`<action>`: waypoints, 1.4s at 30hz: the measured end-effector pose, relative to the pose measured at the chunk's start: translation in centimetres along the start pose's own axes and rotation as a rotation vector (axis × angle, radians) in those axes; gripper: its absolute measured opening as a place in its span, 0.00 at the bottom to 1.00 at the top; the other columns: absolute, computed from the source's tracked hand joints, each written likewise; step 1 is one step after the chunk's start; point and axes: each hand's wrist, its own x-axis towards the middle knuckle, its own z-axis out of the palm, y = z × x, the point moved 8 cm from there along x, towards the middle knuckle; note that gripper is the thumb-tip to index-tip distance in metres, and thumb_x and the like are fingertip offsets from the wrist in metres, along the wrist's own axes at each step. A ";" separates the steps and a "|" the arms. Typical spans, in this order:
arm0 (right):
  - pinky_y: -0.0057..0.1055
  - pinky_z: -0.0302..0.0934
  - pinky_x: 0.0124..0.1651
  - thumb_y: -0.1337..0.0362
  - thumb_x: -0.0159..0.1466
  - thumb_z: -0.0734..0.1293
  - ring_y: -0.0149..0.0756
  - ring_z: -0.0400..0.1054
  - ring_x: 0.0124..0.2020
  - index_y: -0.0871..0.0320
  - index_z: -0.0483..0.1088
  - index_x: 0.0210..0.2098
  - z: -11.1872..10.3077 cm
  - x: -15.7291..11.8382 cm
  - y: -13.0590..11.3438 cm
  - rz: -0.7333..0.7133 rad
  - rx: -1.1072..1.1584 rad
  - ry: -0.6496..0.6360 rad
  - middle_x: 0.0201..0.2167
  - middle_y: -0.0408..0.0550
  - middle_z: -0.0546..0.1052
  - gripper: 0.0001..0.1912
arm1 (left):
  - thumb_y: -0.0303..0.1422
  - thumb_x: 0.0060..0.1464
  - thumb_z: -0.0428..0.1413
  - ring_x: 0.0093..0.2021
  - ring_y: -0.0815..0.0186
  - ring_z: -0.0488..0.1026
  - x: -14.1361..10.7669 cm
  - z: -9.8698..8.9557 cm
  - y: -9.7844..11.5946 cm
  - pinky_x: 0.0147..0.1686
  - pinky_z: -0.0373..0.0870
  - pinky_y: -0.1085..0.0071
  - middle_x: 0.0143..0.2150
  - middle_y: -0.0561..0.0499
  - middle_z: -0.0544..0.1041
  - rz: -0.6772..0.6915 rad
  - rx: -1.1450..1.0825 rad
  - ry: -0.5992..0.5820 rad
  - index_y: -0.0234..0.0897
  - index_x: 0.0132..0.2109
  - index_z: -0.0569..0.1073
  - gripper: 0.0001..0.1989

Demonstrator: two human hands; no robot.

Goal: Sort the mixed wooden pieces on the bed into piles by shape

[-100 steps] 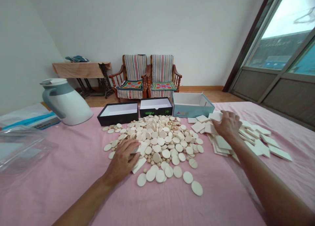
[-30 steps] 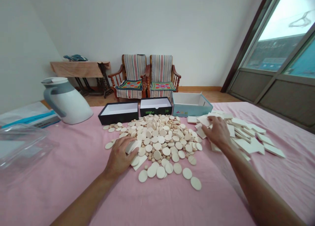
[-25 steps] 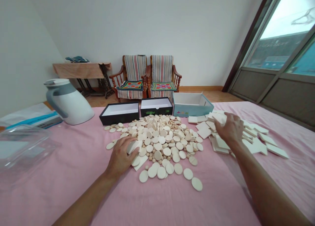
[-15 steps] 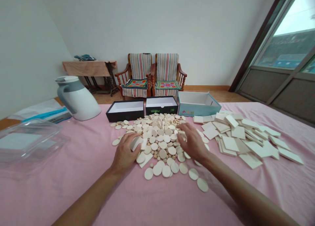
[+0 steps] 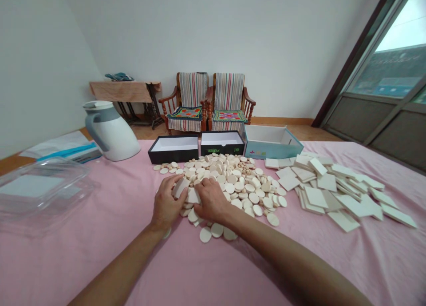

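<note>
My left hand [image 5: 166,204] is closed around a pale square wooden tile [image 5: 180,187], tilted up at the left side of a heap of round wooden discs [image 5: 238,175]. My right hand [image 5: 213,201] has its fingers curled on a second wooden tile [image 5: 192,196], close beside the left hand's thumb. Its fingertips are partly hidden, and the tile lies among the discs. Small wooden beads show between the discs, and a few loose discs lie nearest me, below the right wrist.
Beyond the heap stand a black box [image 5: 175,157], another black box [image 5: 222,149] and a light-blue box [image 5: 276,153]. Square wooden tiles [image 5: 328,181] are piled to the right. On the left are a white jug [image 5: 116,137] and a clear plastic container [image 5: 43,190]. Pink cloth [image 5: 186,275] covers the table.
My right hand has moved left across the heap, from its right side to a tile beside my left hand. Discs at the right side lie differently. The left hand keeps its tile.
</note>
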 end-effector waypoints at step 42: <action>0.34 0.65 0.42 0.60 0.60 0.66 0.38 0.70 0.42 0.54 0.62 0.56 -1.0 -2.4 0.4 0.144 0.786 0.075 0.45 0.49 0.75 0.25 | 0.37 0.56 0.55 0.56 0.56 0.68 -1.6 0.3 3.7 0.53 0.71 0.60 0.55 0.45 0.67 -0.132 -0.545 -0.150 0.42 0.55 0.66 0.20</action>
